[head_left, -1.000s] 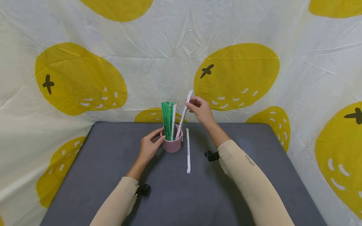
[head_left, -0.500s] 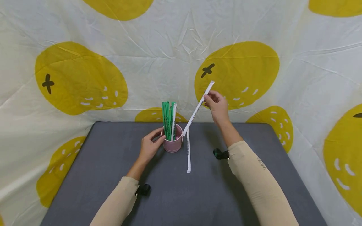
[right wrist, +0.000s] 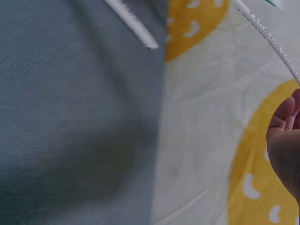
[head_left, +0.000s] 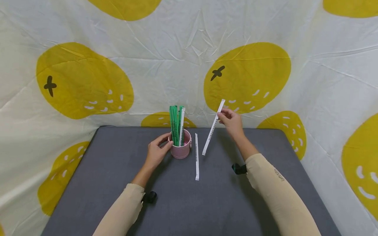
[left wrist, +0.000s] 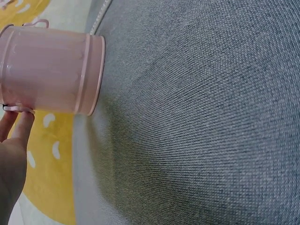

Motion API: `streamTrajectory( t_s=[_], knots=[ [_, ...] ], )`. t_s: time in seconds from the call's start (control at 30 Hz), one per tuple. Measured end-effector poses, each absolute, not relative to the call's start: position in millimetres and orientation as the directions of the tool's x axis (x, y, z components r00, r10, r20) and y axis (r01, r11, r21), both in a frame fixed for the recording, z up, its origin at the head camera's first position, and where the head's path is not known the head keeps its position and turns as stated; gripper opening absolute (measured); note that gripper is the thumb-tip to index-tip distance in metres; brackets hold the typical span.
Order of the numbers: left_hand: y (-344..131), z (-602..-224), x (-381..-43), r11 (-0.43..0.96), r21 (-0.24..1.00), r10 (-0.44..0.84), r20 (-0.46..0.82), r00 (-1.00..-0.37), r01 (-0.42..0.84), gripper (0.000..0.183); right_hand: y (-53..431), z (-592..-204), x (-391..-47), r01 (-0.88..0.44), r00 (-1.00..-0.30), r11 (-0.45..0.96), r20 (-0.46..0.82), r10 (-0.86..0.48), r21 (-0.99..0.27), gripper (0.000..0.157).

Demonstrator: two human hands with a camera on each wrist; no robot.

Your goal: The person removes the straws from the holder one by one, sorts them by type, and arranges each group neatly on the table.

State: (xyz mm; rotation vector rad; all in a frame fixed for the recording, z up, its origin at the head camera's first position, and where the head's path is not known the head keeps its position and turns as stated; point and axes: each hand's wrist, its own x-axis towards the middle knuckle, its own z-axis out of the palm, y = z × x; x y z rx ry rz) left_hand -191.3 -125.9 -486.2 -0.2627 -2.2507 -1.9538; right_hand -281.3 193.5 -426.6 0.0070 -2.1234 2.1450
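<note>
A small pink metal bucket [head_left: 180,152] stands upright near the table's back edge, holding several green-wrapped straws [head_left: 173,123] and one white-wrapped straw [head_left: 181,126]. My left hand [head_left: 157,151] grips its left side; in the left wrist view, the fingers [left wrist: 23,126] are at a little side handle on the bucket [left wrist: 51,70]. To the right, my right hand [head_left: 232,124] pinches another white paper-wrapped straw [head_left: 211,135] near its upper end. That straw slants, its lower end over the table. The right wrist view shows part of the hand [right wrist: 283,145] and the straw [right wrist: 269,37].
A further white-wrapped straw [head_left: 197,160] lies lengthwise on the dark grey table [head_left: 189,203], just right of the bucket. Behind the table's back edge hangs a pale cloth with yellow fruit prints [head_left: 248,75].
My right hand has drawn the white straw out of the bucket, carried it rightward, then lowered it somewhat. My left hand has stayed at the bucket.
</note>
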Motion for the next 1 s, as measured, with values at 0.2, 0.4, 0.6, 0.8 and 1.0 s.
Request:
streamTrajectory(
  t_s=[0.2,0.4,0.6,0.8,1.0],
  knots=[
    [-126,-486,-191,0.144,0.964,0.032,0.222,-0.974,0.225,0.043,189,-462,-278,-0.073,-0.995,0.142,0.082,0.055,-0.987,0.035],
    [-125,-485,-191,0.142,0.964,0.035,0.224,-0.974,0.227,0.042,184,-487,-274,-0.051,-0.997,0.255,0.063,0.039,-0.966,0.033],
    [-124,-485,-191,0.139,0.963,0.036,0.226,-0.973,0.229,0.042,178,-507,-272,-0.018,-1.0,0.287,0.023,0.014,-0.958,0.031],
    [-125,-485,-190,0.146,0.966,0.039,0.21,-0.977,0.213,0.043,171,-523,-271,0.057,-0.997,0.4,-0.072,-0.023,-0.915,0.027],
    [-126,-484,-190,0.159,0.965,0.037,0.205,-0.978,0.208,0.043,169,-532,-273,0.096,-0.992,0.449,-0.122,-0.03,-0.889,0.026]
  ],
)
